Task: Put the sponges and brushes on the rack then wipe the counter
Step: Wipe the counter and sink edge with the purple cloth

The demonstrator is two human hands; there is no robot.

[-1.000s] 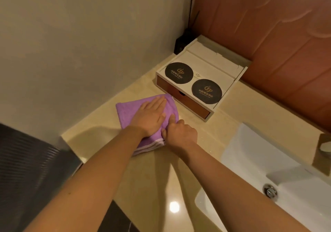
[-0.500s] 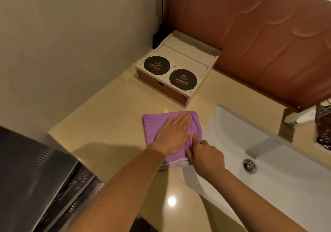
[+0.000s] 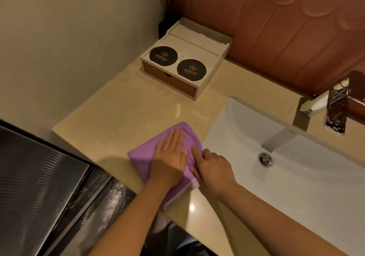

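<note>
A folded purple cloth (image 3: 142,157) lies on the beige counter (image 3: 122,109) near its front edge, just left of the sink. My left hand (image 3: 170,157) presses flat on top of the cloth with straight fingers. My right hand (image 3: 212,168) rests against the cloth's right edge, index finger stretched along it and the other fingers curled. No sponges, brushes or rack are in view.
A white sink (image 3: 296,166) with a metal drain (image 3: 265,158) fills the right side. A chrome faucet (image 3: 335,111) stands behind it. A white and brown drawer box (image 3: 183,66) carrying two black round coasters sits at the back by the wall. A dark bin lies below left.
Both hands have slid the purple cloth toward me, from right by the drawer box to the counter's front edge beside the sink. The view has shifted right, showing the faucet.
</note>
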